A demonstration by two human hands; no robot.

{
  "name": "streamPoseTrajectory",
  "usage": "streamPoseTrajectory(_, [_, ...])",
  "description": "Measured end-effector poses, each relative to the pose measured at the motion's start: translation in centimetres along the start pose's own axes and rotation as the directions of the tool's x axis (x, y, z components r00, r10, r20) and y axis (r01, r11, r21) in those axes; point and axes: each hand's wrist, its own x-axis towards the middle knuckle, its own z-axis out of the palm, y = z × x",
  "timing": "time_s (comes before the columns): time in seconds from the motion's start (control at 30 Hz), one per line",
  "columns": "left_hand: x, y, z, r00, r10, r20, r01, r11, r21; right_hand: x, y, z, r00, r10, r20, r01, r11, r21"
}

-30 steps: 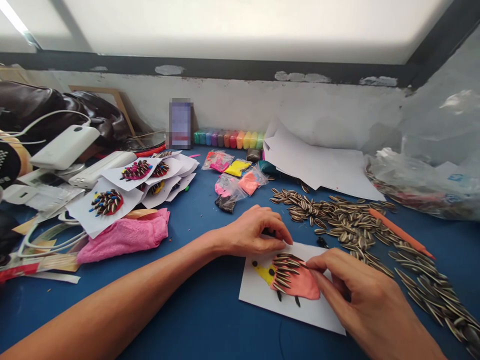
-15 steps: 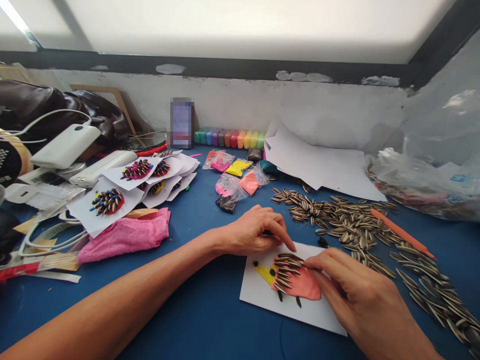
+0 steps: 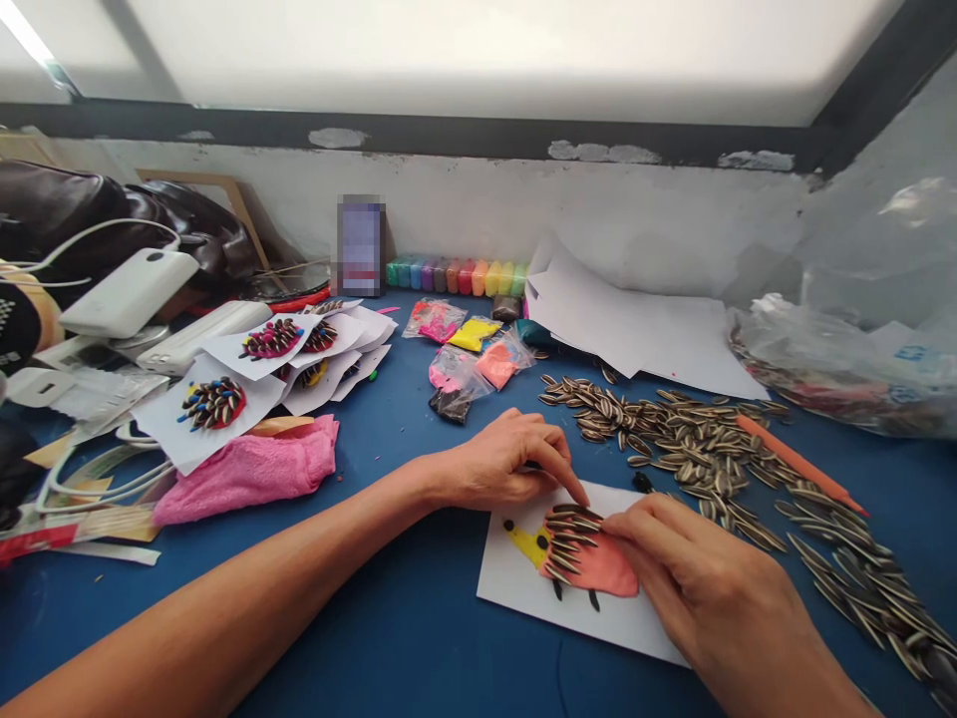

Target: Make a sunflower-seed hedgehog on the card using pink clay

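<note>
A white paper card [image 3: 515,583] lies on the blue table, bearing a hedgehog figure with a yellow clay head [image 3: 529,541] and a flat salmon-pink clay body [image 3: 609,568]. Rows of striped sunflower seeds [image 3: 564,548] stick out of the body's left and upper part, with dark seeds as legs beneath. My right hand [image 3: 710,578] pinches thumb and forefinger at the body's upper edge, on a sunflower seed largely hidden by the fingertips. Along the card's top edge rests my left hand [image 3: 515,461], its forefinger stretched down beside the seeds and its other fingers loosely bent, holding nothing.
Loose sunflower seeds [image 3: 710,449] spread across the right side, near an orange stick-like tool [image 3: 799,464]. Bags of coloured clay [image 3: 475,334] lie behind my left hand. Finished hedgehog cards [image 3: 258,409], a pink cloth [image 3: 254,469] and a power bank [image 3: 131,289] are at left; paper sheets [image 3: 635,324] stand behind.
Almost nothing differs. Both hands keep their places on the card, and the whole view has shifted very slightly.
</note>
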Motion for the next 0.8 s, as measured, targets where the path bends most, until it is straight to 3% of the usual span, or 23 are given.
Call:
streamPoseTrajectory(0.2, [0.0,0.0,0.1,1.0,0.002,-0.016,-0.003,1.0,-0.004,0.4,-0.3,-1.1,0.999,0.04,-0.01,-0.039,0.998,0.048])
streamPoseTrajectory(0.4, [0.1,0.2,-0.1,1.0,-0.012,-0.002,0.012,1.0,-0.008,0.8,2.3,-1.7,0.982,0.156,-0.11,-0.172,0.973,-0.152])
streamPoseTrajectory(0.6, [0.1,0.4,-0.1,0.999,-0.038,-0.026,0.037,0.999,-0.021,1.6,4.8,-1.6,0.986,0.164,-0.037,-0.168,0.964,-0.205])
streamPoseTrajectory(0.8, [0.1,0.2,0.2,0.997,-0.032,-0.076,0.029,0.998,-0.049,3.9,5.5,-1.1,0.984,0.136,0.118,-0.112,0.975,-0.191])
